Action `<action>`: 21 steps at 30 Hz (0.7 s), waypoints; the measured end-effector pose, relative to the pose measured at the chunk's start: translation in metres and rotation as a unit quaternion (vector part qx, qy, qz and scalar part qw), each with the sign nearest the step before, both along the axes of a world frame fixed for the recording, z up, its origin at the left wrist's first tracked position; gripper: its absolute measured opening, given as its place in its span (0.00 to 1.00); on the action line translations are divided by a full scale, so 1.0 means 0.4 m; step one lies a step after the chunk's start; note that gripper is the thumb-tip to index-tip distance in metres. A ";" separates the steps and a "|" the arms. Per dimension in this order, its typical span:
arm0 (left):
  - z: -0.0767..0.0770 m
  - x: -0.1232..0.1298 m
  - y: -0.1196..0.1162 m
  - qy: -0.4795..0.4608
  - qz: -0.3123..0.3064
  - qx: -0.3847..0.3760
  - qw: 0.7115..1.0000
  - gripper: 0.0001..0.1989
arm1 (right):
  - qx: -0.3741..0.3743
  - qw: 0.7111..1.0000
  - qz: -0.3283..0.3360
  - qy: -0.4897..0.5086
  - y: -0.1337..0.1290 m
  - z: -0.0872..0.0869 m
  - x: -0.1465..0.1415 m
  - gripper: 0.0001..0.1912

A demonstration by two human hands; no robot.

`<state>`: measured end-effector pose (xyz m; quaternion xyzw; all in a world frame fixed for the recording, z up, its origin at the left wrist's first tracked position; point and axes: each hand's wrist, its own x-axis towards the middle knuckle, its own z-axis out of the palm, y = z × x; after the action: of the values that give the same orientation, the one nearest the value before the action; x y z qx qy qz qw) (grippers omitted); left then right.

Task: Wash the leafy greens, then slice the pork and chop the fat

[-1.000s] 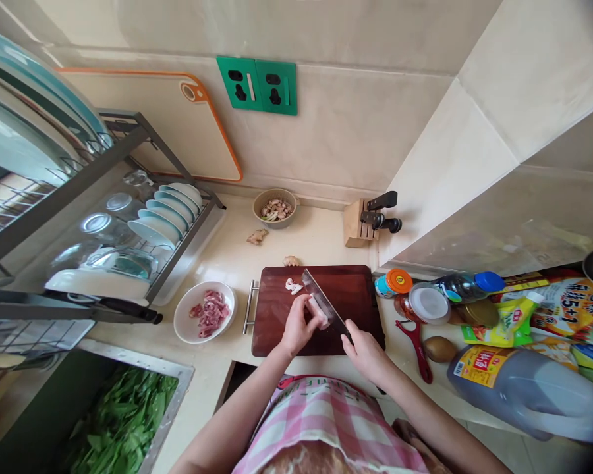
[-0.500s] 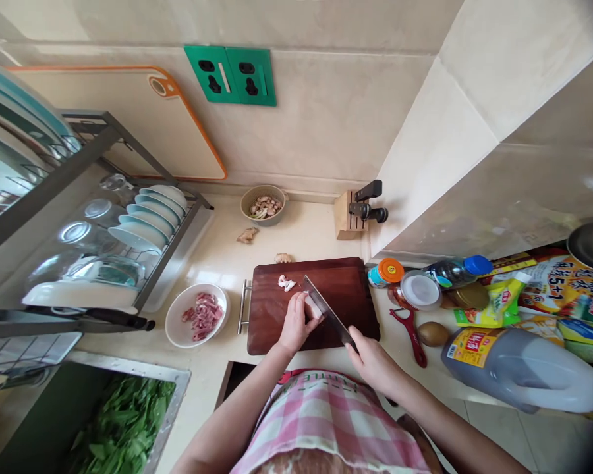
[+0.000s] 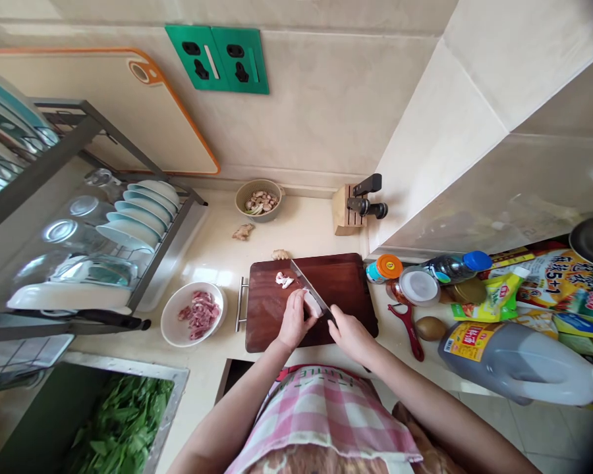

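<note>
On the dark red cutting board (image 3: 346, 283) my left hand (image 3: 295, 321) grips a pale piece of meat (image 3: 313, 305) with bent fingers. My right hand (image 3: 348, 332) is closed round the handle of a knife (image 3: 309, 283), whose blade lies slantwise against the right side of the meat, its tip pointing away to the upper left. Small white-pink slices (image 3: 284, 280) lie on the board beyond my left hand. Left of the board stands a white bowl (image 3: 169, 334) of cut reddish meat (image 3: 202, 315).
Behind the board are ginger pieces (image 3: 280, 254), a colander (image 3: 275, 212) of sliced mushrooms and a knife block (image 3: 342, 214). Jars, a red peeler (image 3: 411, 332) and a large bottle (image 3: 514, 362) stand right. A dish rack (image 3: 168, 257) and a sink (image 3: 178, 382) with greens are left.
The knife and my right hand have moved left and slightly away from my body, the blade now further forward along the meat. The camera view has shifted slightly.
</note>
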<state>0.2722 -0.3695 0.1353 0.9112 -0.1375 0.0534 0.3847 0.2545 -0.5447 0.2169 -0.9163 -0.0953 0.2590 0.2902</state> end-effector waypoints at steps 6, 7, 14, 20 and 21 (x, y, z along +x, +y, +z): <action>0.003 -0.004 0.002 0.018 0.005 -0.013 1.000 0.30 | 0.027 0.999 0.004 0.020 -0.032 0.000 -0.032 0.12; 0.001 -0.006 0.002 0.017 -0.001 -0.014 1.000 0.30 | 0.022 0.999 0.002 0.029 -0.043 0.002 -0.051 0.13; -0.002 0.014 0.023 -0.010 0.015 -0.004 1.000 0.28 | -0.073 0.997 -0.004 0.003 0.074 -0.010 0.016 0.11; 0.010 0.032 0.035 0.005 0.002 -0.016 1.000 0.26 | -0.058 0.998 -0.007 0.009 0.048 -0.015 -0.039 0.11; 0.010 0.030 0.033 0.009 0.000 -0.021 1.000 0.25 | -0.059 0.998 -0.009 0.017 0.033 -0.013 -0.059 0.12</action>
<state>0.2843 -0.3563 0.1392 0.9033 -0.1327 0.0480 0.4052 0.2308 -0.5316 0.2115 -0.9280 -0.0670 0.2773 0.2398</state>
